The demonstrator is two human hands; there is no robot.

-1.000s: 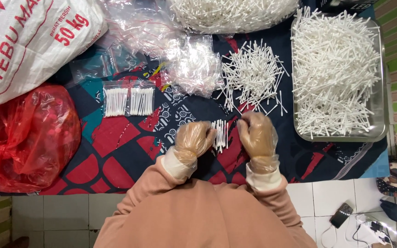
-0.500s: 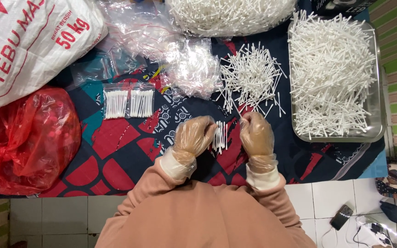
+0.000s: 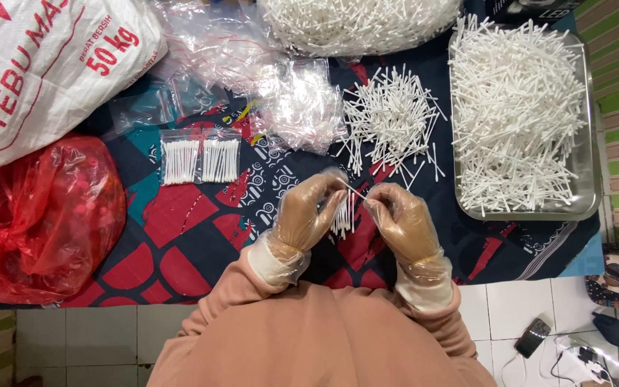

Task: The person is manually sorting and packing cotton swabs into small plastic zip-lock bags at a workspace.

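Gloved left hand (image 3: 308,218) clasping a small bundle of white cotton swabs (image 3: 342,215) above the patterned cloth (image 3: 180,244), gloved right hand (image 3: 404,222) pinching one swab, apparently to add it.

Gloved left hand (image 3: 308,218) gripping cotton swab bundle (image 3: 341,218), right hand (image 3: 404,223) pinching one swab, metal tray (image 3: 587,188) nearby

To your left sit a red plastic bag (image 3: 37,215) and a white woven sack (image 3: 44,64); a phone (image 3: 533,337) lies on the tiled floor (image 3: 87,337).
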